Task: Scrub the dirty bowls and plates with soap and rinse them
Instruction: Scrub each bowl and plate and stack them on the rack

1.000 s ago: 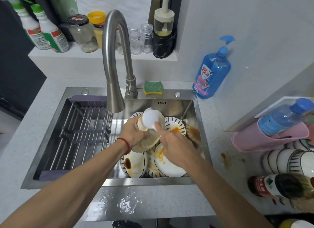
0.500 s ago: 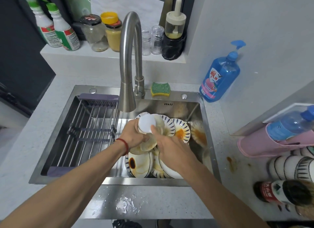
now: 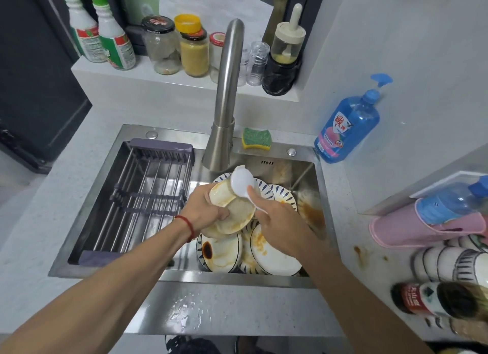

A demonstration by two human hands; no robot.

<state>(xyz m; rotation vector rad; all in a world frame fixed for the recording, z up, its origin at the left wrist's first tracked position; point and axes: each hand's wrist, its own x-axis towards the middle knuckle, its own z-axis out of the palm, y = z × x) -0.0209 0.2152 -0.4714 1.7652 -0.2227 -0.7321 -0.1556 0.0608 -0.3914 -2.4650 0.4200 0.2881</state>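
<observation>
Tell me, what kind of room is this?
Most likely a home kitchen: a steel sink full of stained plates, a tall faucet, and a blue dish soap bottle on the counter.

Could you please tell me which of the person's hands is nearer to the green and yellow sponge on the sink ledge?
The right hand, though not by much. It holds a white spoon just below the sponge; the left hand grips stacked bowls further left.
</observation>
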